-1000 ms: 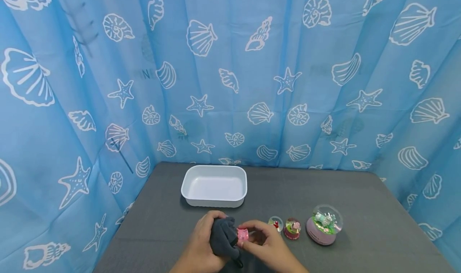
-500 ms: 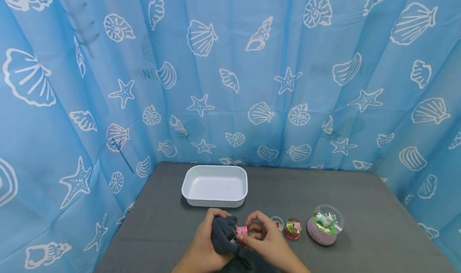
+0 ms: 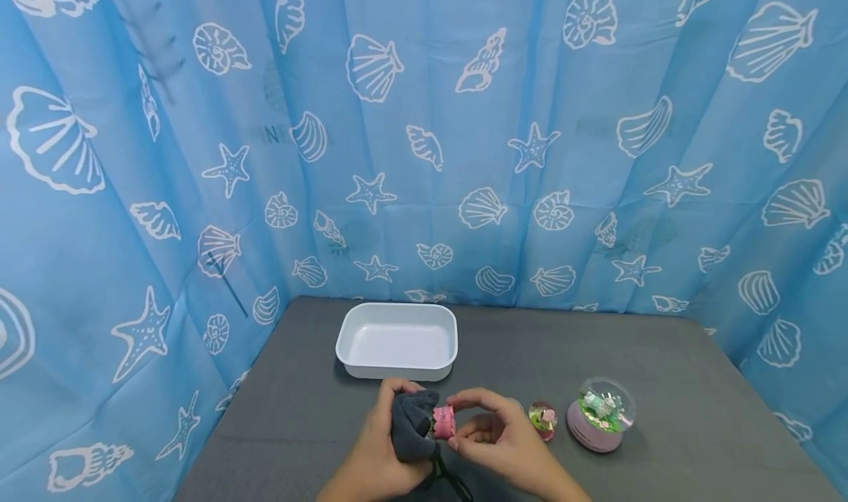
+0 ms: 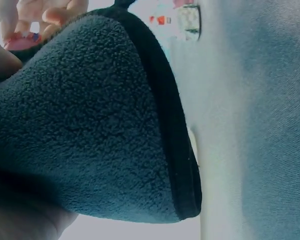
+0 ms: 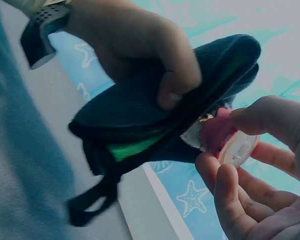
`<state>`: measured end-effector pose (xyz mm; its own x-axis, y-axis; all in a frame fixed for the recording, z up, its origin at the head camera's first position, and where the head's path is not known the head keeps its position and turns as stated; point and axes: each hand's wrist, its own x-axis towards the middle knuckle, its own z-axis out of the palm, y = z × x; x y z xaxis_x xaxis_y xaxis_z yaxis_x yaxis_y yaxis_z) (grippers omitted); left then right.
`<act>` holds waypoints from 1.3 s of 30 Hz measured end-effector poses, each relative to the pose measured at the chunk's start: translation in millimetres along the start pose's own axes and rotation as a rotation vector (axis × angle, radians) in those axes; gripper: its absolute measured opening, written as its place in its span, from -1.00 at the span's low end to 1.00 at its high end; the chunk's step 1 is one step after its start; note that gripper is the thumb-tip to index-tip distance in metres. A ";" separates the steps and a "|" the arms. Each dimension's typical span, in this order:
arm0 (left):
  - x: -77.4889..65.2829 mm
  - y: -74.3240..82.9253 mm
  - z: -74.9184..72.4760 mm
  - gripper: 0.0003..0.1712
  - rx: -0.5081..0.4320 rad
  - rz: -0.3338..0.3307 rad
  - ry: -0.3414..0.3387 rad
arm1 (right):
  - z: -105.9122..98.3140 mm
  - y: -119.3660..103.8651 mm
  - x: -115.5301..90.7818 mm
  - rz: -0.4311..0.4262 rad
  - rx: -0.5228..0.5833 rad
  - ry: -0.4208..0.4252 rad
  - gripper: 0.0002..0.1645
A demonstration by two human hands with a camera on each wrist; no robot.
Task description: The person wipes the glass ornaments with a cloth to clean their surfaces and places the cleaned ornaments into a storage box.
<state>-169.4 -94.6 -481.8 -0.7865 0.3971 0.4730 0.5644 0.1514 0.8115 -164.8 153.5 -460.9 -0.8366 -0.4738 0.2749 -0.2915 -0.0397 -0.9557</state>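
My left hand [image 3: 379, 454] grips a dark grey fleece cloth [image 3: 411, 430] with a hanging loop, bunched round one end of a small snow globe. The globe's pink base [image 3: 444, 422] sticks out of the cloth toward the right. Thumb and fingers of my right hand [image 3: 500, 436] pinch that base. In the right wrist view, the round pale underside [image 5: 238, 150] of the base faces outward, and a green patch [image 5: 135, 149] shows inside the cloth's fold. Most of the globe's dome is hidden by the fabric. Cloth [image 4: 90, 120] fills much of the left wrist view.
Behind the hands stands a white rectangular tray [image 3: 397, 374] on the dark grey table [image 3: 278, 414]. To the right are a small snow globe [image 3: 543, 419] and a larger one with a lilac base [image 3: 593, 434]. Another is almost hidden behind my right hand. A blue shell-patterned curtain [image 3: 424, 178] hangs behind.
Both hands have stayed together, with the right shifting slightly rightward and covering more of the nearest small globe. The pink base has turned a little within the cloth.
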 end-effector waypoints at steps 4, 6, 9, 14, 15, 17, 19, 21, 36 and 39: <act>-1.4 -0.1 -3.1 0.05 -0.099 -0.066 -0.075 | -2.3 -0.5 4.0 0.003 -0.018 -0.024 -0.48; -0.9 -0.2 -4.9 0.05 -0.118 -0.072 -0.105 | -4.2 -1.3 5.5 -0.001 -0.015 -0.037 -0.48; 1.8 0.2 -7.1 -0.01 -0.100 -0.061 -0.118 | -8.0 -3.1 8.5 -0.020 -0.014 -0.050 -0.50; 9.5 2.5 -9.2 -0.04 -0.109 -0.106 -0.106 | -15.7 -8.2 14.4 -0.040 -0.046 -0.061 -0.51; 11.0 3.1 -9.6 -0.03 -0.119 -0.122 -0.106 | -16.7 -9.0 15.4 -0.035 -0.052 -0.061 -0.50; 14.6 3.5 -9.8 -0.04 -0.128 -0.131 -0.112 | -18.6 -10.1 16.8 -0.023 -0.064 -0.059 -0.50; 18.8 4.5 -9.7 -0.07 -0.137 -0.154 -0.116 | -20.5 -10.6 17.8 -0.012 -0.073 -0.056 -0.50; 23.0 4.2 -8.8 -0.12 -0.126 -0.154 -0.120 | -22.6 -11.0 17.9 0.000 -0.081 -0.052 -0.50; 49.8 9.0 -9.4 -0.13 0.001 -0.004 0.024 | -48.0 -15.4 25.2 -0.085 -0.073 -0.042 -0.49; 56.1 14.9 -12.6 -0.14 0.006 -0.005 0.000 | -54.6 -17.5 28.1 -0.108 -0.044 -0.068 -0.49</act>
<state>-208.3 -81.5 -438.8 -0.7894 0.3965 0.4687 0.5619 0.1592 0.8117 -208.5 188.9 -430.7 -0.7666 -0.5273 0.3664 -0.3991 -0.0557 -0.9152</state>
